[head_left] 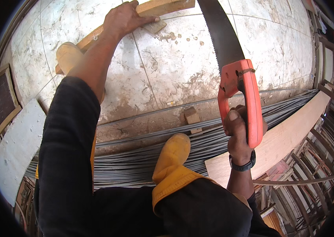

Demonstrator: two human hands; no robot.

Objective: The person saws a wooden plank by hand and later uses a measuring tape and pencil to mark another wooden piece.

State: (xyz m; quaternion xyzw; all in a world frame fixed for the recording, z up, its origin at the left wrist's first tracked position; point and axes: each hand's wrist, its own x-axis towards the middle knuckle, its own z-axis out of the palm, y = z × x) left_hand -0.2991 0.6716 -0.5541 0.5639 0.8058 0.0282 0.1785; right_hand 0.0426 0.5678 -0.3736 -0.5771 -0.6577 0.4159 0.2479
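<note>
My left hand (122, 19) presses on a narrow wooden plank (171, 5) at the top of the view, its thumb stretched to the right and its other fingers over the far side. My left yellow boot (69, 55) rests on the same plank, near its left end. Just below my thumb, a small wood block (155, 27) lies by the plank. My right hand (241, 128) is closed round the red handle of a handsaw (224, 35). Its dark toothed blade points away from me, to the right of the plank's visible end and apart from it.
A bundle of thin metal rods (131, 168) runs across the floor below, with my right yellow boot (174, 152) over it. Another wood block (191, 115) sits among the rods. A plywood strip (289, 132) and stacked scrap wood are at right; a pale panel (18, 148) leans left.
</note>
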